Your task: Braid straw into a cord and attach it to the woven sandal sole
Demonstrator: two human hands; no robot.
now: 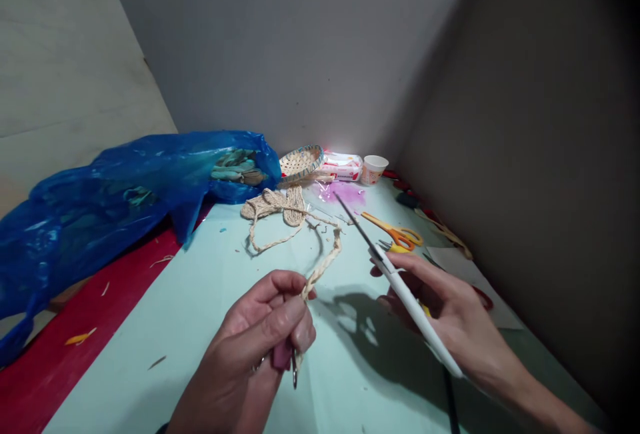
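My left hand (270,324) is closed around a pale braided straw cord (324,266), pinching it between thumb and fingers. The cord rises from the grip and runs back to a coiled braid (267,204). Below the fingers hang a small pink piece (281,355) and a thin metal loop (295,374), both partly hidden. To the right, my right hand (430,294) grips white-handled scissors (410,304), which appear edge-on. Their dark blade points up and left, apart from the cord. Some of the right fingers are hidden behind the handle.
A blue plastic bag (125,181) lies at left over a red strip (115,294). Behind are a woven basket (303,162), a tissue pack (345,166) and a paper cup (374,169). Orange-handled scissors (395,231) lie right of centre. Walls close off the back and right.
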